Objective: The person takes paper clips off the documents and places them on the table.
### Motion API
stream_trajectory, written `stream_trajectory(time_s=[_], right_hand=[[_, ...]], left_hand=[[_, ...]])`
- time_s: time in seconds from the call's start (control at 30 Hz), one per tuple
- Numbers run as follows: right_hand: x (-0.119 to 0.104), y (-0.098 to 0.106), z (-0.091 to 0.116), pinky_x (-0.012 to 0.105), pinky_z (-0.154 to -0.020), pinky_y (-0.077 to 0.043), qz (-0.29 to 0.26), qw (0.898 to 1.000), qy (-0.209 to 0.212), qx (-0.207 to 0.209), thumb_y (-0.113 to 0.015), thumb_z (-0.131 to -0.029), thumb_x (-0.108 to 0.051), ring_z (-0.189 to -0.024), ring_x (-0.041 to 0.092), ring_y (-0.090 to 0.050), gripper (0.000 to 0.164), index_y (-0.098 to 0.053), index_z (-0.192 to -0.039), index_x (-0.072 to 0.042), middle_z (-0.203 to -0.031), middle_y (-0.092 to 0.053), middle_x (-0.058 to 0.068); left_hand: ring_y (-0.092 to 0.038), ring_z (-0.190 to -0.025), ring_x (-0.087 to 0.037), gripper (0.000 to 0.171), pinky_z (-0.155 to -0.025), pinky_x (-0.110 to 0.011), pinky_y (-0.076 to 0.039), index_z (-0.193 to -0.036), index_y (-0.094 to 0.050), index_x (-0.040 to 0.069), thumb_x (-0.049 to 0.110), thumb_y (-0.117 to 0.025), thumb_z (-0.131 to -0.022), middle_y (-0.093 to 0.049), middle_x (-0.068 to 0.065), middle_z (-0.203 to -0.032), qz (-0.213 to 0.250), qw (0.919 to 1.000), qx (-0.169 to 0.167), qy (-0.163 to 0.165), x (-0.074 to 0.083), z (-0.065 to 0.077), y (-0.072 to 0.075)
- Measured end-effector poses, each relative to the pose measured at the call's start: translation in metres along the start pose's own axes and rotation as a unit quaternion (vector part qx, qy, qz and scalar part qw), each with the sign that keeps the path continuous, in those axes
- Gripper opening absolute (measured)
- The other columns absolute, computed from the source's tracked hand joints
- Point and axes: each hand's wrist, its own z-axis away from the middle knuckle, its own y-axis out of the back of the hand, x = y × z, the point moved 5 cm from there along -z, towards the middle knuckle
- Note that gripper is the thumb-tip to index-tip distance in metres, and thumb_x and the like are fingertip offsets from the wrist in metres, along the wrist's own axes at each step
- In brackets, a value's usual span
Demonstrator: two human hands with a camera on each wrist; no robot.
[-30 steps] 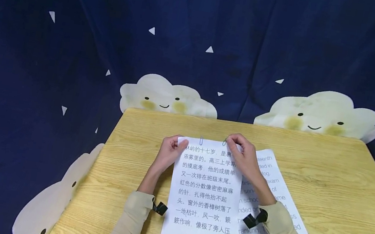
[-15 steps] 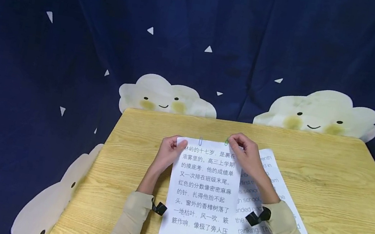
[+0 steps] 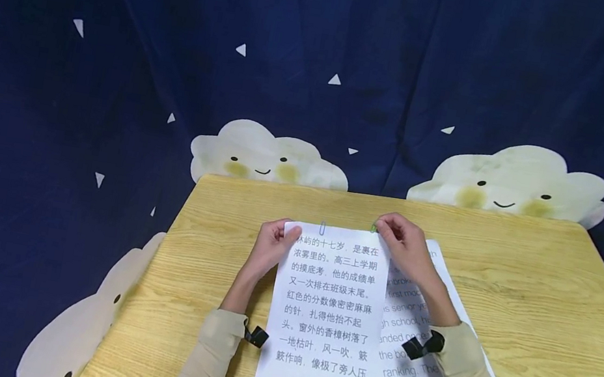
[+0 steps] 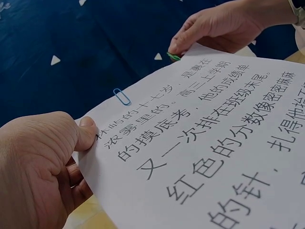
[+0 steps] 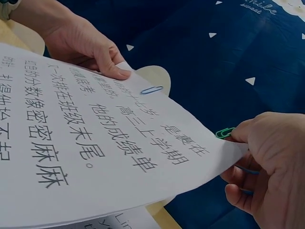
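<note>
A sheet of paper (image 3: 327, 311) with large Chinese text is held up by its top edge. My left hand (image 3: 277, 239) pinches its top left corner, thumb on the printed face. A blue paper clip (image 4: 122, 97) sits on the top edge, nearer the left corner. My right hand (image 3: 403, 241) pinches a green paper clip (image 5: 224, 132) at the top edge by the right corner. In the right wrist view, thin bits of bright blue show between that hand's lower fingers. A second sheet (image 3: 408, 357) with English text lies behind to the right, partly covered.
The wooden table (image 3: 542, 319) extends to both sides and behind the sheets. A dark blue curtain (image 3: 305, 17) with white triangles and smiling clouds hangs at the table's back and left. Black wrist cameras (image 3: 257, 336) are strapped over both beige sleeves.
My right hand has slid rightward along the top edge with the green paper clip, towards the right corner. The first sheet has shifted slightly left; my left hand keeps its pinch.
</note>
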Motion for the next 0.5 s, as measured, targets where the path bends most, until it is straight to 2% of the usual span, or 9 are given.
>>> stream_trajectory(time_s=[0.1,0.33,0.5], right_hand=[[-0.001,0.003,-0.001,0.015,-0.065,-0.042,0.000,1.000,0.002,0.000,-0.060,-0.105,-0.002,-0.072,0.027,-0.060,0.013,-0.069,-0.105,0.008,-0.088,-0.070,0.021],[0.007,0.009,-0.002,0.016,-0.066,-0.045,-0.004,1.000,-0.005,-0.005,-0.062,-0.106,-0.010,-0.074,0.021,-0.062,0.014,-0.071,-0.106,0.001,-0.088,-0.071,0.014],[0.008,0.012,-0.001,0.016,-0.063,-0.044,0.000,1.000,-0.009,-0.008,-0.061,-0.105,-0.006,-0.071,0.030,-0.062,0.014,-0.070,-0.106,0.005,-0.086,-0.070,0.018]], left_hand=[[-0.063,-0.057,-0.013,0.017,-0.052,-0.021,-0.048,-0.104,-0.074,-0.008,0.006,-0.065,-0.103,-0.074,-0.012,-0.077,-0.002,1.0000,0.001,0.003,-0.001,-0.001,0.000],[-0.063,-0.058,-0.013,0.017,-0.052,-0.021,-0.048,-0.105,-0.075,-0.007,0.007,-0.066,-0.103,-0.074,-0.012,-0.078,-0.002,1.0000,0.003,0.008,-0.002,-0.001,0.000],[-0.060,-0.058,-0.015,0.017,-0.052,-0.022,-0.046,-0.106,-0.074,-0.008,0.007,-0.067,-0.102,-0.073,-0.018,-0.080,-0.008,0.9999,0.007,0.012,-0.003,0.000,0.000]])
